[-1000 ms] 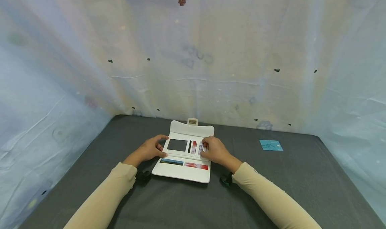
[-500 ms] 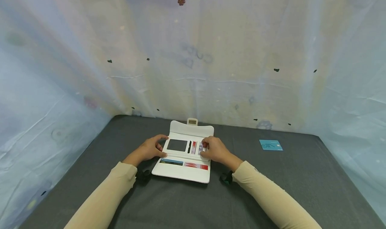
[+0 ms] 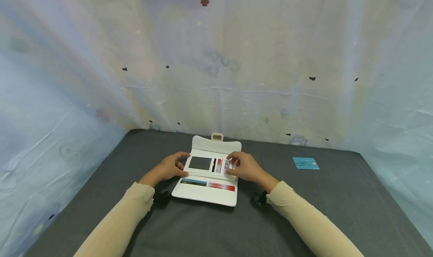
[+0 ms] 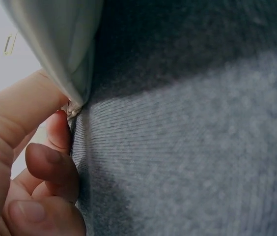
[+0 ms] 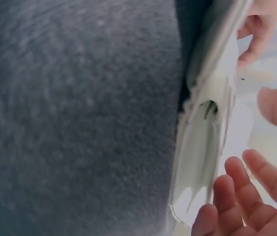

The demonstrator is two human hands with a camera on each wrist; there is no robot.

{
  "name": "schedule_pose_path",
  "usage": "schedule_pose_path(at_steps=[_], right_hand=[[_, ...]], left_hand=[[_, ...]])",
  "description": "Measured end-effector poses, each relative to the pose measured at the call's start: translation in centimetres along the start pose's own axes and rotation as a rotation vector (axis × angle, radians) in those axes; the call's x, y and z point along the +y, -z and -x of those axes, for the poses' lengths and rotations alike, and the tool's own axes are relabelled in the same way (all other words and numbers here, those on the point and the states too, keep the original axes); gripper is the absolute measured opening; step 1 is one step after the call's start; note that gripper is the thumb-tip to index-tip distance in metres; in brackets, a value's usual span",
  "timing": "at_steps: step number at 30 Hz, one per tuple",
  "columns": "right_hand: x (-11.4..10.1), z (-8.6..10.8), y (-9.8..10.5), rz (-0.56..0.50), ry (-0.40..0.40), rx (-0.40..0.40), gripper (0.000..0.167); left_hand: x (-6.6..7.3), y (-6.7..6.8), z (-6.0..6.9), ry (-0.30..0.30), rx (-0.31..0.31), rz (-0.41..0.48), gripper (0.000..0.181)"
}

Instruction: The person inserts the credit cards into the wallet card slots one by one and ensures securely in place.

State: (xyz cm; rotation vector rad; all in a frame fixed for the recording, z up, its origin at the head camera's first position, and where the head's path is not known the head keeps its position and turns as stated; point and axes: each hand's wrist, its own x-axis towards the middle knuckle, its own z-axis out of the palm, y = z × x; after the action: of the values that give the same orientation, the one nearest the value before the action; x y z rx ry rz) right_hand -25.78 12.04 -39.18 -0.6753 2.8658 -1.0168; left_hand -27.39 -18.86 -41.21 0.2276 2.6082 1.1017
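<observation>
A white wallet (image 3: 203, 196) lies unfolded in the head view, with a clasp tab (image 3: 217, 136) at its far edge. It has a dark window (image 3: 200, 163), upright slots with a red-and-white card (image 3: 218, 165), and a lower pocket with a blue-and-dark card (image 3: 193, 182) and a red-patterned card (image 3: 221, 186). My left hand (image 3: 165, 168) holds the wallet's left edge, thumb near and index finger far. Over the right-hand slots is my right hand (image 3: 248, 167). Its fingers (image 5: 261, 191) are loosely bent and apart in the right wrist view, with nothing seen between them and the thumb.
A blue card (image 3: 306, 163) lies on the dark grey table (image 3: 297, 197), well to the right of the wallet. Behind the table's back edge hangs a pale patterned curtain (image 3: 220, 99), which also runs along both sides.
My right hand has shifted slightly right and its fingers have parted from the rightmost slots, showing more of the cards there. My left hand stays on the wallet's left edge.
</observation>
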Motion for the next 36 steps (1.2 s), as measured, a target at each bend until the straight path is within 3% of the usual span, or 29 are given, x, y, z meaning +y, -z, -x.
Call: schedule_pose_path(at_steps=[7,12,29,36], right_hand=[[0.1,1.2,1.2,-0.083,0.056,-0.011,0.038],[0.3,2.0,2.4,-0.107,0.052,-0.029,0.038],[3.5,3.5,7.1,0.003,0.023,-0.034,0.042],[5.4,4.5,9.1,0.048,0.011,0.014,0.041]], left_hand=[[-0.1,0.0,0.0,0.002,0.008,-0.010,0.078],[-0.1,0.0,0.0,0.003,0.007,-0.006,0.078],[0.1,0.0,-0.1,0.005,0.014,-0.042,0.076],[0.3,0.0,-0.1,0.034,0.009,-0.015,0.075]])
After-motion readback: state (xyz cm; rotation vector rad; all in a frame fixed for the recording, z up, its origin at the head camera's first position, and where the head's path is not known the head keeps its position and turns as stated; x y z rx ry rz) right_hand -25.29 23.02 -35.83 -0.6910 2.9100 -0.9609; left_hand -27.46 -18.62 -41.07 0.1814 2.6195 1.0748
